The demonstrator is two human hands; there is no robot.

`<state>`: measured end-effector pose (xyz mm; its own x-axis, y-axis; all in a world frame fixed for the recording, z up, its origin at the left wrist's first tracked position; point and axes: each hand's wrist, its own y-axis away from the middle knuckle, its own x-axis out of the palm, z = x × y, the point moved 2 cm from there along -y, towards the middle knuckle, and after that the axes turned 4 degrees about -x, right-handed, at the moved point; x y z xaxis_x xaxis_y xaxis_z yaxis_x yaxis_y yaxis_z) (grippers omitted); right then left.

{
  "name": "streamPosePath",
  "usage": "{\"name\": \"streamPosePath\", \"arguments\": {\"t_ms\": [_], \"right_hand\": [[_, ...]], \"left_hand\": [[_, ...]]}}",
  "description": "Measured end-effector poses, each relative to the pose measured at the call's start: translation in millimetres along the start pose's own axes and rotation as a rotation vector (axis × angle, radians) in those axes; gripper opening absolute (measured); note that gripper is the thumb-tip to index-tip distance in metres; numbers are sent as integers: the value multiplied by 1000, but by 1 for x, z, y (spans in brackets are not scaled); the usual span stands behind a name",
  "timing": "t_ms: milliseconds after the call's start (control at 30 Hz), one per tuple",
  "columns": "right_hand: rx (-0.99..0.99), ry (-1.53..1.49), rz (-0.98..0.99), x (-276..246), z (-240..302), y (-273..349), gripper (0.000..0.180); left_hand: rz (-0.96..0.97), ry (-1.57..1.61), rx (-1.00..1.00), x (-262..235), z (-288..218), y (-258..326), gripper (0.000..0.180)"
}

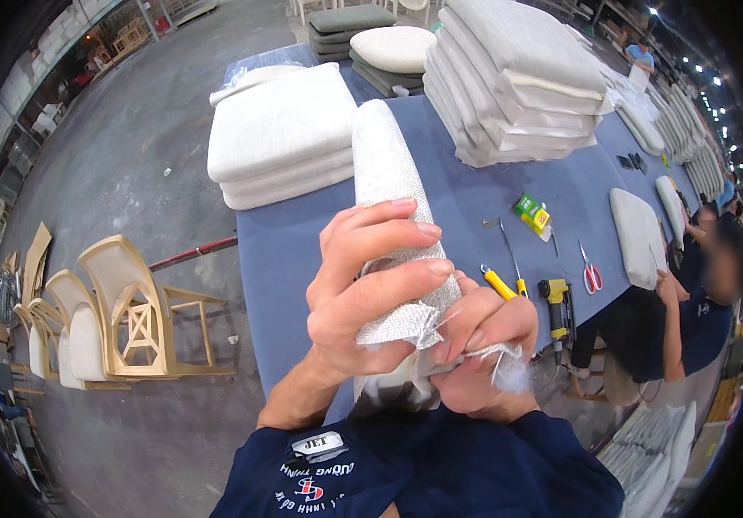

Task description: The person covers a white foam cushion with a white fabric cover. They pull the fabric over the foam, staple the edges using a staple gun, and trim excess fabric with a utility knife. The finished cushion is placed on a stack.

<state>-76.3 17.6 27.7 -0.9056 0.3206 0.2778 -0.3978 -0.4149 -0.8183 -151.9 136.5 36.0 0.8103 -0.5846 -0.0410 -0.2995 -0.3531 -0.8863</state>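
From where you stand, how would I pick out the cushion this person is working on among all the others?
Find the long blue-covered table stacked with pale cushions. At its near end, one cushion stands on edge, running away from the person. The left hand wraps its near end and the right hand pinches its loose fabric. Unlike the flat white stack beside it, it is upright, held, and covered in coarse grey weave.
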Motion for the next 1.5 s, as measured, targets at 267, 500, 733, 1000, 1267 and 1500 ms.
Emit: {"name": "streamPosePath", "arguments": {"t_ms": [267, 500, 733, 1000, 1267, 1500], "right_hand": [[-189, 101, -79, -6, -20, -14, 15], [-187, 176, -83, -9, -29, -14, 15], [-149, 247, -101, -12, -39, -30, 15], [-136, 195, -68, -19, -56, -58, 18], [105, -23, -156, -16, -40, -74, 22], [318, -509, -361, -36, -31, -66, 27]], "left_hand": [[-1, 244, -154, 13, 25, -8, 55], [55, 280, -180, 10, 37, -7, 47], [-214, 131, -13, 27, 48, -12, 39], [-117, 76, -70, 11, 63, -25, 36], [251, 132, -226, 3, 75, -55, 78], [123, 272, -104, 23, 73, -44, 64]]}}
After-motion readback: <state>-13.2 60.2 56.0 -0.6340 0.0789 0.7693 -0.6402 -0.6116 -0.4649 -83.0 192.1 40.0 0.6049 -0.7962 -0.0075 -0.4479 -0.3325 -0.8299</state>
